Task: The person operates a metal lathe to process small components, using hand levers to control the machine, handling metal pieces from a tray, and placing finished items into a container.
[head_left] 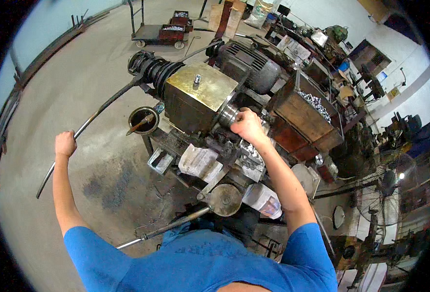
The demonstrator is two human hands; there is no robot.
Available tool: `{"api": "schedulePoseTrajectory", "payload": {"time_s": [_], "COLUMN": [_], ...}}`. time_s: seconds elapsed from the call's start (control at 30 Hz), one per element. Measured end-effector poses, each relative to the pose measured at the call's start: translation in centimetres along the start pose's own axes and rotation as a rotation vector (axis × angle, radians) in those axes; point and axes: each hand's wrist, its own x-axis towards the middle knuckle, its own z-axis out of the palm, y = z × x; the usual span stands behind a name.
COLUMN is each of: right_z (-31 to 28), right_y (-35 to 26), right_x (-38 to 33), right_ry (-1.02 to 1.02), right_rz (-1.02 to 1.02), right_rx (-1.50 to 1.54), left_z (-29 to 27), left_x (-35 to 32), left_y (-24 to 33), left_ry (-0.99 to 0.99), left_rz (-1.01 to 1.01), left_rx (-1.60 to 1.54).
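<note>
A: Where is the left hand (65, 144)?

B: Out to the left, in a fist, its fingers clamped on the lever (103, 108). The lever slants from the lower left up to the dark collar (160, 71) at the left end of the machine (188, 109); its lower end runs on past the fist.

A: And the right hand (248, 124)?

B: At the spindle (228, 115), the bright, ringed end on the machine's right. The fingers are curled in against it. I cannot tell whether they pinch anything; the hand itself hides that.

A: What is on the machine?

B: 1 bolt (197, 79), on the yellowish top (210, 90). The motor (251, 68) sits just behind.

A: And around the hands?

B: Between them, a bowl (136, 116) with 1 brush (140, 125) leaning in it, then a sheet of paper (200, 162). A white bottle (261, 198) lies near the right forearm. To the right of that hand stands a bin (300, 112) holding many small metal parts (314, 104).

A: Farther off?

B: A trolley (149, 33) on the floor, carrying red boxes, and a fan (385, 194) at the right.
</note>
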Motion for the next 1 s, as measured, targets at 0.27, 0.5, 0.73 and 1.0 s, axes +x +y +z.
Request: {"api": "schedulePoseTrajectory", "payload": {"time_s": [0.27, 0.5, 0.73, 1.0], "right_z": [-5.6, -10.1, -11.6, -8.8], "right_y": [3.4, 13.2, 29.2, 39.9], "right_x": [-8.3, -22.2, -36.9, -51.3], "right_ry": [0.328, 0.318, 0.270, 0.066], "right_rz": [-0.271, 0.162, 0.748, 1.255], "right_rx": [0.202, -0.075, -0.346, -0.716], "left_z": [2.8, 12.7, 9.8, 16.3], "left_x": [-2.0, -3.1, 0.0, -3.8], "left_y": [12.7, 29.5, 28.8, 20.1], "left_ry": [0.720, -0.310, -0.282, -0.569], "left_rz": [-0.141, 0.305, 0.462, 0.109], "left_rx": [-1.061, -0.463, -0.160, -0.460]}}
